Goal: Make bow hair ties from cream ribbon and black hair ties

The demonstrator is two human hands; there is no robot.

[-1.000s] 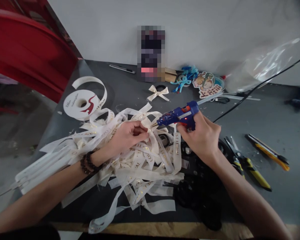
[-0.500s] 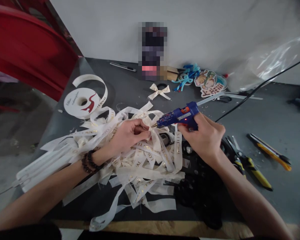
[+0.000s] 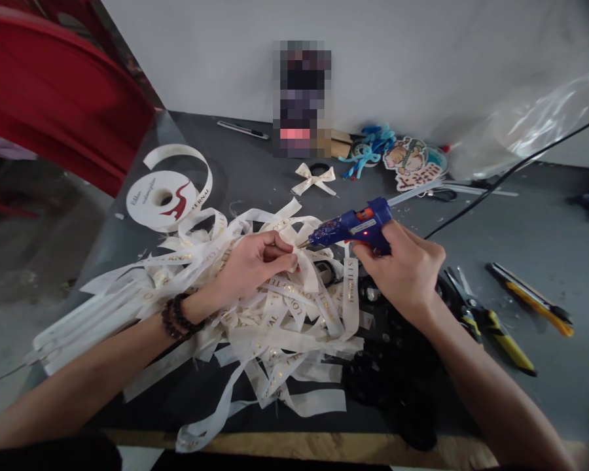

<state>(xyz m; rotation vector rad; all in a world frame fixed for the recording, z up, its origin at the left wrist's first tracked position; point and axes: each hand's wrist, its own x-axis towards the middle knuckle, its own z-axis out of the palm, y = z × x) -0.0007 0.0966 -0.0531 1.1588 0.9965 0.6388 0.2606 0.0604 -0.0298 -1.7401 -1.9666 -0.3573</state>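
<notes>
My left hand (image 3: pixel 262 265) is closed, thumb and fingers pinching a cream ribbon bow (image 3: pixel 304 261) above the heap of ribbon. In my right hand (image 3: pixel 405 268) is a blue hot glue gun (image 3: pixel 351 226), its small light glowing red and a clear glue stick (image 3: pixel 415 191) poking out of the back. The gun's nozzle tip meets or nearly meets the middle of the bow; I cannot tell if it touches. Beneath both hands spreads a pile of cut ribbon strips (image 3: pixel 294 340) with gold lettering. A finished-looking bow on a black hair tie (image 3: pixel 315 178) lies beyond.
A ribbon spool (image 3: pixel 144 199) stands at the left, near a white power strip (image 3: pixel 73 327). Black hair ties (image 3: pixel 397 386) lie by my right forearm. Yellow-handled pliers (image 3: pixel 508 343) and a yellow cutter (image 3: pixel 533 297) rest at the right. A black cord (image 3: pixel 500 180) crosses the right side.
The view has shifted very slightly. Both hands keep nearly the same pose, with the glue gun nozzle still at the bow, whose loops sit turned a little differently.
</notes>
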